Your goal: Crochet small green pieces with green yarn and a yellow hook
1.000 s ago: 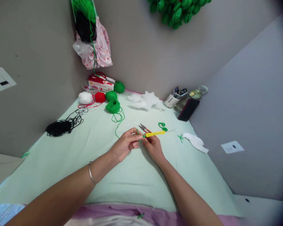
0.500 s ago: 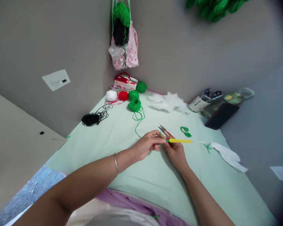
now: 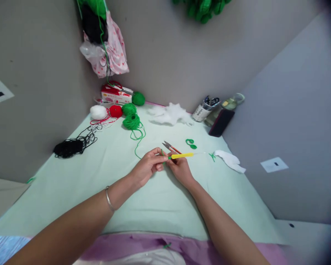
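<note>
My two hands meet over the middle of the pale green tabletop (image 3: 71, 191). My right hand (image 3: 180, 170) is closed on a yellow-handled crochet hook (image 3: 182, 155) whose handle points right. My left hand (image 3: 149, 167) pinches a small green yarn piece (image 3: 162, 154) at the hook's tip. A green strand runs from it back to a loose green yarn ball (image 3: 131, 122). Small thread snips (image 3: 171, 147) lie just beyond my fingers, with a little green crocheted curl (image 3: 191, 143) to their right.
White (image 3: 98, 112), red (image 3: 116, 111) and green yarn balls and a red-white box (image 3: 116, 96) sit at the far corner. Black yarn (image 3: 68, 148) lies left. White stuffing (image 3: 169, 115), a tin of tools (image 3: 202, 110), a dark phone (image 3: 220, 123) and white fabric (image 3: 230, 161) are to the right.
The head camera swung left and back again. My hands have stayed together on the hook and green yarn with only slight finger shifts.
</note>
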`<state>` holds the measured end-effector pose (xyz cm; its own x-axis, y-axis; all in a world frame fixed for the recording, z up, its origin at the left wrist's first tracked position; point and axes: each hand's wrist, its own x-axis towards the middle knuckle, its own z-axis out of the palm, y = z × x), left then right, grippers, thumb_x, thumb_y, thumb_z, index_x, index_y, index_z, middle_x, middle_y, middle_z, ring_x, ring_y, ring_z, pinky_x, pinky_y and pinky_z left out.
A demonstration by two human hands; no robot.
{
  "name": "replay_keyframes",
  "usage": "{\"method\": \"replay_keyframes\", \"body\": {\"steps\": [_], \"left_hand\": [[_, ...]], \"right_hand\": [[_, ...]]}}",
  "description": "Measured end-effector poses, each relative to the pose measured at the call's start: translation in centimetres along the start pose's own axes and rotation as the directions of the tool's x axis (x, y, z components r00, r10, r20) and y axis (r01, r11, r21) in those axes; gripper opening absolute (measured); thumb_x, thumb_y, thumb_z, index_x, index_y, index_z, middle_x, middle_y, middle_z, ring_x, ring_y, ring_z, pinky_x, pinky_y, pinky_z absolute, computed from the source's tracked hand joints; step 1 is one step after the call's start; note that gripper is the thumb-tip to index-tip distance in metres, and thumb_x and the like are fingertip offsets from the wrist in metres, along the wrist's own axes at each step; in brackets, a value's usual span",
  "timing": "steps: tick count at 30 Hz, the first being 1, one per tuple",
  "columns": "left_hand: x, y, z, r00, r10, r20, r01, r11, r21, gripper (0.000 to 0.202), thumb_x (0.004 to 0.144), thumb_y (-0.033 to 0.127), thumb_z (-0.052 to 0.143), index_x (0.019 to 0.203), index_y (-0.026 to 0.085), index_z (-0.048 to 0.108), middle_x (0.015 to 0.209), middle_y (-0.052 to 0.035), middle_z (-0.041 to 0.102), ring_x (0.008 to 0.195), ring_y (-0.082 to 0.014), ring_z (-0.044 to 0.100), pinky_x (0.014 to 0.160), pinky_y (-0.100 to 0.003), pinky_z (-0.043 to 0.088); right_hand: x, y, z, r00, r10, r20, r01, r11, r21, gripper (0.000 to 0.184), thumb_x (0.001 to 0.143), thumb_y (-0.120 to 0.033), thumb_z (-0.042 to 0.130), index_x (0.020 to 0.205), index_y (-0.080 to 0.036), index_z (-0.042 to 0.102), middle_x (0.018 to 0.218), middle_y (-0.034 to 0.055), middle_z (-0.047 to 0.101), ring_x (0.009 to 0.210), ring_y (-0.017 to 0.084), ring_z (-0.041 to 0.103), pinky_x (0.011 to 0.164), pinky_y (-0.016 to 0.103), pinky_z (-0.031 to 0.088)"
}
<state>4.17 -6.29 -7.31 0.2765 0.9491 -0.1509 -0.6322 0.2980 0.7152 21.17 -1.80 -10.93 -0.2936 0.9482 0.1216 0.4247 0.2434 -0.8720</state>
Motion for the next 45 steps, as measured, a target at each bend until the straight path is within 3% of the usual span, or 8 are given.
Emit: {"method": "replay_keyframes", "body": {"steps": [6,20,26,36,45], "left_hand": [[0.1,-0.1,-0.1,1.0,-0.007,-0.008,0.007,1.0,0.015,0.023,0.07,0.02,0.084,0.079,0.015,0.063,0.064,0.0066,0.05,0.049,-0.0026,0.035,0.052,-0.018,0.03],[0.0,0.0,0.2,0.998,-0.051,-0.032,0.052,0.998,0.021,0.019,0.073,0.017,0.082,0.079,0.014,0.065,0.061,0.0075,0.043,0.049,-0.0027,0.033,0.049,-0.016,0.031],[0.1,0.0,-0.1,0.996,-0.073,-0.052,0.074,0.997,0.027,0.018,0.073,0.015,0.081,0.08,0.014,0.065,0.066,0.0049,0.052,0.049,-0.0018,0.034,0.048,-0.014,0.032],[0.4,0.3,0.1,0.995,-0.065,-0.077,0.067,0.997,0.031,0.02,0.071,0.013,0.082,0.079,0.014,0.064,0.062,0.0052,0.051,0.048,-0.0025,0.035,0.046,-0.014,0.033],[0.6,1.1,-0.1,0.995,-0.051,-0.087,0.054,0.998,0.033,0.019,0.072,0.01,0.08,0.082,0.014,0.064,0.071,0.0017,0.059,0.051,-0.0032,0.038,0.046,-0.014,0.036]], "right_hand": [[0.1,0.5,0.0,0.999,-0.024,0.028,0.024,1.0,0.002,0.022,0.084,-0.036,0.057,0.07,-0.02,0.055,0.059,-0.0044,0.044,0.056,0.013,0.04,0.054,0.026,0.033],[0.0,1.1,-0.2,0.994,-0.081,0.079,0.085,0.996,-0.041,0.016,0.089,-0.027,0.052,0.074,-0.021,0.055,0.063,-0.0047,0.045,0.058,0.013,0.042,0.057,0.026,0.034],[-0.1,0.4,-0.4,0.992,-0.073,0.105,0.083,0.992,-0.093,0.016,0.091,-0.025,0.053,0.077,-0.02,0.057,0.065,-0.0036,0.05,0.061,0.014,0.046,0.06,0.026,0.034],[0.0,-0.5,-0.3,0.992,-0.027,0.122,0.055,0.971,-0.235,0.027,0.094,-0.022,0.058,0.067,-0.018,0.057,0.063,-0.0029,0.054,0.06,0.012,0.046,0.061,0.026,0.031],[0.0,-0.6,-0.3,0.985,-0.052,0.167,0.101,0.948,-0.302,0.01,0.092,-0.02,0.062,0.083,-0.02,0.066,0.076,-0.0013,0.065,0.07,0.013,0.053,0.065,0.024,0.032]]}}
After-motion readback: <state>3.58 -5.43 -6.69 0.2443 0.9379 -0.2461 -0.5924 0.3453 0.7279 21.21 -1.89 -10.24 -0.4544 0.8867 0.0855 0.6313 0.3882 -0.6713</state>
